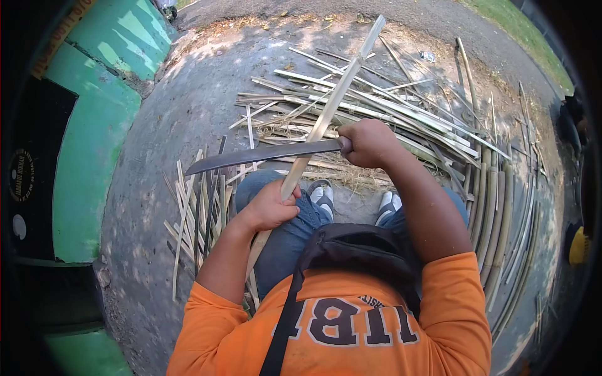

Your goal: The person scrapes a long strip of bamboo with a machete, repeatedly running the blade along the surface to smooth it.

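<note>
My left hand (271, 205) is closed around the lower part of a long, pale split bamboo strip (334, 100). The strip slants up and away to the far right, its near end running back beside my left thigh. My right hand (369, 143) grips the handle of a machete (263, 155), most of the handle hidden in my fist. Its dark, curved blade points left and lies across the strip, a little beyond my left hand. Whether the edge touches the strip or is cutting into it, I cannot tell.
Many split strips (376, 103) lie heaped on the ground ahead of my feet. More strips (188, 219) are piled at my left, and round bamboo poles (492, 213) lie at my right. A green painted wall (94, 169) stands far left. A black bag (364, 250) rests on my lap.
</note>
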`<action>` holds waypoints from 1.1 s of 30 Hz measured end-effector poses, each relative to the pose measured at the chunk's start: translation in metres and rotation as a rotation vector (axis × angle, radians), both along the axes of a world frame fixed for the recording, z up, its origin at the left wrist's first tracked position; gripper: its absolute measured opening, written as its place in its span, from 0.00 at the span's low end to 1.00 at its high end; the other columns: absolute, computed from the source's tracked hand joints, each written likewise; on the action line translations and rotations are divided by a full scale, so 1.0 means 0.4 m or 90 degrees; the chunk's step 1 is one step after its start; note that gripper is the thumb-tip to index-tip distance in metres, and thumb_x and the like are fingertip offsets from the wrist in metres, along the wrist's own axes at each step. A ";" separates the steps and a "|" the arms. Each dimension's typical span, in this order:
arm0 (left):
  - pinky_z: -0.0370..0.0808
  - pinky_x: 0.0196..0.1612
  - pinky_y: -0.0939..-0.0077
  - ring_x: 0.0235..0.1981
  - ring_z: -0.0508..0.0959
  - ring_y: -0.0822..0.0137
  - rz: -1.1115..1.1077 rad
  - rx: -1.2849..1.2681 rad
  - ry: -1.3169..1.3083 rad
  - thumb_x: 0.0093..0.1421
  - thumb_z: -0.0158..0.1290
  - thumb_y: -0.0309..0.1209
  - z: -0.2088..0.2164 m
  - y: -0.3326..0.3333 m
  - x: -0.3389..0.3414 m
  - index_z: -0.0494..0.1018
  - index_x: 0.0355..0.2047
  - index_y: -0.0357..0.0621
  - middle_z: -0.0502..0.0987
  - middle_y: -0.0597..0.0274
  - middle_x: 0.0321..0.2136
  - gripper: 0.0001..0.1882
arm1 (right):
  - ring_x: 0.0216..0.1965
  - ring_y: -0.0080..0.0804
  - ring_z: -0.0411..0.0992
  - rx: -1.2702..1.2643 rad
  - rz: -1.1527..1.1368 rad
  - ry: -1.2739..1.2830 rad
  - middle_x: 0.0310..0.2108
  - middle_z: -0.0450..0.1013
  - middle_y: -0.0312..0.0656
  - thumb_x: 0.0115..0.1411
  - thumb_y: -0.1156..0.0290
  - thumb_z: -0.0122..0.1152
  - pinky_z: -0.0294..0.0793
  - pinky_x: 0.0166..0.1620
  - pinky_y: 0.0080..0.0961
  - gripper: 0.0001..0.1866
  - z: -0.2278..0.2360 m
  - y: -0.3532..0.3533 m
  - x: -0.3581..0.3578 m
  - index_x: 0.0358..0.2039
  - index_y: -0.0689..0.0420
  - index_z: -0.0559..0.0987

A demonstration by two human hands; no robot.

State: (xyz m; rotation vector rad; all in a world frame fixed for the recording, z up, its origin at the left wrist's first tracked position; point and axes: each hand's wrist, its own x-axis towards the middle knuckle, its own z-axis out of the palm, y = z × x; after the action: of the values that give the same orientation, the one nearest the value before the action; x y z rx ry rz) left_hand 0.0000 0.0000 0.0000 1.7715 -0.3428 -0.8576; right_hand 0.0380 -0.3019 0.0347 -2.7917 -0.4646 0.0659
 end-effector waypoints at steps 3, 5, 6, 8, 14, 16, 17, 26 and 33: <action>0.68 0.30 0.80 0.24 0.65 0.81 0.012 0.009 -0.033 0.57 0.59 0.17 0.002 -0.011 -0.009 0.68 0.42 0.42 0.64 0.78 0.22 0.16 | 0.38 0.54 0.79 0.039 -0.157 0.008 0.31 0.81 0.50 0.57 0.64 0.61 0.78 0.43 0.49 0.08 -0.003 -0.056 0.023 0.34 0.51 0.84; 0.68 0.30 0.77 0.24 0.66 0.80 0.055 0.035 -0.035 0.56 0.60 0.20 0.002 -0.021 -0.014 0.70 0.43 0.40 0.66 0.77 0.22 0.15 | 0.39 0.54 0.79 0.067 -0.215 -0.012 0.32 0.81 0.50 0.57 0.64 0.62 0.78 0.43 0.48 0.08 0.006 -0.089 0.017 0.35 0.50 0.85; 0.68 0.30 0.77 0.24 0.66 0.80 0.052 0.035 -0.035 0.56 0.60 0.20 0.009 -0.020 -0.019 0.70 0.43 0.40 0.66 0.77 0.22 0.15 | 0.38 0.51 0.80 0.049 -0.201 -0.024 0.32 0.81 0.47 0.57 0.63 0.64 0.79 0.44 0.47 0.08 0.019 -0.086 0.002 0.36 0.47 0.85; 0.68 0.29 0.80 0.23 0.65 0.82 0.047 0.064 -0.049 0.57 0.60 0.18 0.024 -0.020 -0.029 0.69 0.42 0.41 0.64 0.79 0.22 0.15 | 0.38 0.49 0.81 0.029 -0.159 -0.009 0.32 0.82 0.45 0.56 0.63 0.64 0.79 0.44 0.46 0.08 0.046 -0.062 -0.031 0.35 0.47 0.85; 0.69 0.29 0.73 0.22 0.69 0.75 0.015 0.175 -0.127 0.56 0.67 0.28 0.018 -0.047 -0.031 0.71 0.41 0.38 0.69 0.71 0.19 0.18 | 0.37 0.47 0.81 -0.044 0.000 0.056 0.32 0.82 0.43 0.54 0.62 0.65 0.80 0.42 0.45 0.08 0.060 -0.001 -0.053 0.34 0.47 0.85; 0.70 0.29 0.73 0.22 0.69 0.75 0.027 0.175 -0.142 0.56 0.68 0.29 0.018 -0.049 -0.033 0.71 0.41 0.38 0.70 0.71 0.19 0.18 | 0.37 0.49 0.80 0.003 -0.001 0.097 0.32 0.81 0.45 0.55 0.63 0.63 0.79 0.42 0.45 0.08 0.040 -0.033 -0.025 0.34 0.48 0.85; 0.70 0.29 0.73 0.22 0.69 0.74 0.043 0.173 -0.156 0.56 0.68 0.30 0.018 -0.048 -0.033 0.71 0.41 0.38 0.70 0.70 0.18 0.18 | 0.37 0.51 0.79 0.026 -0.042 0.121 0.32 0.81 0.47 0.56 0.63 0.61 0.78 0.42 0.46 0.09 0.042 -0.056 -0.015 0.34 0.50 0.85; 0.70 0.30 0.72 0.22 0.70 0.73 0.040 0.187 -0.135 0.56 0.69 0.31 0.020 -0.054 -0.035 0.72 0.42 0.38 0.71 0.69 0.18 0.20 | 0.39 0.51 0.80 0.059 -0.263 -0.055 0.34 0.82 0.47 0.64 0.58 0.59 0.80 0.44 0.46 0.12 0.013 -0.137 0.001 0.37 0.50 0.86; 0.70 0.30 0.74 0.22 0.69 0.74 0.029 0.187 -0.157 0.55 0.70 0.31 0.010 -0.047 -0.038 0.72 0.41 0.39 0.69 0.71 0.18 0.21 | 0.34 0.53 0.78 0.022 0.017 0.022 0.27 0.79 0.46 0.52 0.61 0.67 0.77 0.39 0.48 0.09 0.014 -0.029 -0.030 0.29 0.52 0.82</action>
State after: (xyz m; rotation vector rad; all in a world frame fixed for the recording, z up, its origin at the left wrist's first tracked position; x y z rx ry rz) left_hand -0.0151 -0.0188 0.0041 2.1586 -0.3483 -0.6825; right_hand 0.0259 -0.3136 0.0403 -2.7467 -0.4889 0.1117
